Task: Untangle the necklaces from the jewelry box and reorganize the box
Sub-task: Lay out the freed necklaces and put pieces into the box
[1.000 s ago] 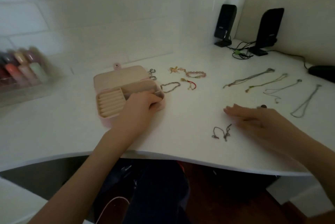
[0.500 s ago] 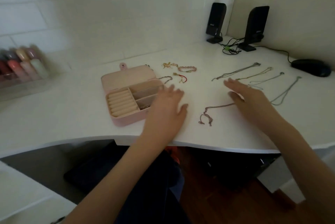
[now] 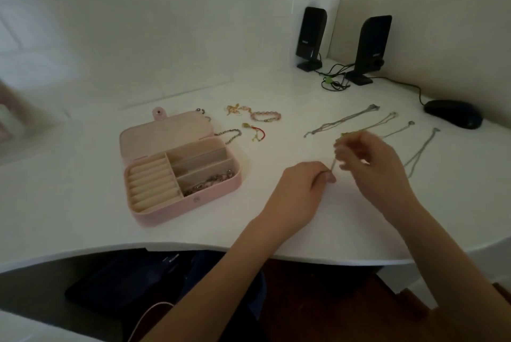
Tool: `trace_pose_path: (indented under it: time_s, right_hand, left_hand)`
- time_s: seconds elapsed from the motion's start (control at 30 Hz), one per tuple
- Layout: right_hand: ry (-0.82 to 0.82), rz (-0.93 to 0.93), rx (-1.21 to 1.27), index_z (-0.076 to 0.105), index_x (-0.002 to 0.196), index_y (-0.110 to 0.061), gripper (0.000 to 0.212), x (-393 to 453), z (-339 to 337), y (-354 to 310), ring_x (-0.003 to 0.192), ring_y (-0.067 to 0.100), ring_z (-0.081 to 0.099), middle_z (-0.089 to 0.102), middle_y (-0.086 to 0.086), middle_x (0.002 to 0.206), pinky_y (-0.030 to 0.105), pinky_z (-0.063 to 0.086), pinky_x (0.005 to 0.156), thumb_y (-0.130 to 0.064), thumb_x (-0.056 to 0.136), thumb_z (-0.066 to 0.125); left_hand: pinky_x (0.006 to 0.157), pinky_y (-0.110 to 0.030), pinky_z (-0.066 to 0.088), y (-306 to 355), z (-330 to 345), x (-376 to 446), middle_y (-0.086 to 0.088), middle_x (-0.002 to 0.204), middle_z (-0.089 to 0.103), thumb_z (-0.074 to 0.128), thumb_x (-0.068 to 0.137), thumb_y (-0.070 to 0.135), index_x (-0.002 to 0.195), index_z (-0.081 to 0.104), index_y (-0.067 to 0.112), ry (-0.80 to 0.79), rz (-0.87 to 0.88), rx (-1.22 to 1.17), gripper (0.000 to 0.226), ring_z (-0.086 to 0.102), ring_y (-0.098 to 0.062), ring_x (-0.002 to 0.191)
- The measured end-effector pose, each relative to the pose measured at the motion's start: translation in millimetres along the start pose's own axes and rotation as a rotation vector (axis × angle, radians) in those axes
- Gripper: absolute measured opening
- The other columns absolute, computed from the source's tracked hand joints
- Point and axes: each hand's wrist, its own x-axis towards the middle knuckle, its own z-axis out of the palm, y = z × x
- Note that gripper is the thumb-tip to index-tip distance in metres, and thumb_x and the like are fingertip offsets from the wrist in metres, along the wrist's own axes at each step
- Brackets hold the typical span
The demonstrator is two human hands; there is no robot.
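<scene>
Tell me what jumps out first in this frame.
Both hands meet mid-desk: the left hand and right hand each pinch a thin chain between them. Left of them the pink jewelry box lies open, a tangle of jewelry in its nearest right-hand compartment. Four necklaces lie in a row beyond the hands.

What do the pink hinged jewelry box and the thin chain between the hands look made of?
Pink hinged jewelry box: likely faux leather, matte, with a snap tab; its beige lining looks soft and velvety. Thin chain, pinched by left hand and right hand: likely fine silvery metal, though blurred.
</scene>
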Motion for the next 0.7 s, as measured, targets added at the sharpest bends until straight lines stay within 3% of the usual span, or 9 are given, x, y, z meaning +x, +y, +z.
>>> trace_pose_path:
  time_s: [0.07,0.17,0.27,0.37,0.5,0.7]
  right_hand:
    - [-0.020,0.118,0.294,0.054,0.096,-0.012,0.005,14,2,-21,0.088,0.017,0.069,0.069,0.003,0.092,0.024,0.057,0.074,-0.010,0.097,0.050]
    - [-0.275,0.276,0.548,0.050,0.101,-0.007,0.008,38,12,-54,0.080,0.026,0.072,0.071,0.008,0.085,0.035,0.060,0.072,-0.012,0.100,0.044]
    - [-0.454,0.318,0.673,0.048,0.101,-0.007,0.008,68,33,-85,0.062,0.023,0.069,0.061,0.009,0.076,0.035,0.059,0.060,-0.012,0.101,0.042]
    - [-0.521,0.203,0.506,0.050,0.100,-0.009,0.007,98,50,-109,0.054,0.016,0.063,0.056,0.007,0.076,0.033,0.057,0.054,-0.015,0.101,0.045]
    - [-0.765,-0.027,0.332,0.052,0.099,-0.011,0.007,119,70,-136,0.058,0.015,0.061,0.057,0.002,0.070,0.035,0.057,0.058,-0.017,0.100,0.048]
    - [-0.830,-0.254,0.547,0.051,0.101,-0.011,0.007,115,82,-159,0.066,0.018,0.062,0.061,0.004,0.077,0.032,0.056,0.056,-0.017,0.099,0.048]
  left_hand:
    - [0.058,-0.009,0.040,2,-12,-2,0.009,0.067,0.061,0.041,0.100,0.013,0.084,0.061,0.011,0.014,-0.131,-0.237,0.025,0.054,0.003,0.061]
    - [0.073,-0.027,0.050,3,-38,-3,0.005,0.055,0.059,0.034,0.102,0.013,0.078,0.053,0.012,0.032,-0.296,-0.664,0.031,0.057,-0.010,0.056]
    - [0.064,-0.026,0.053,-5,-69,-14,0.002,0.053,0.049,0.034,0.101,0.014,0.077,0.054,0.010,0.020,-0.370,-0.934,0.032,0.046,-0.010,0.050]
    - [0.056,-0.021,0.043,-14,-92,-29,0.005,0.054,0.043,0.034,0.102,0.013,0.076,0.058,0.012,0.106,-0.348,-0.819,0.035,0.039,-0.008,0.048]
    - [0.054,-0.015,0.042,-12,-118,-43,0.007,0.055,0.049,0.039,0.100,0.011,0.076,0.060,0.014,0.324,-0.306,-0.469,0.032,0.047,-0.004,0.053]
    - [0.064,-0.018,0.047,3,-157,-46,0.000,0.069,0.057,0.037,0.100,0.010,0.081,0.060,0.014,0.458,-0.202,-0.553,0.030,0.053,-0.009,0.065]
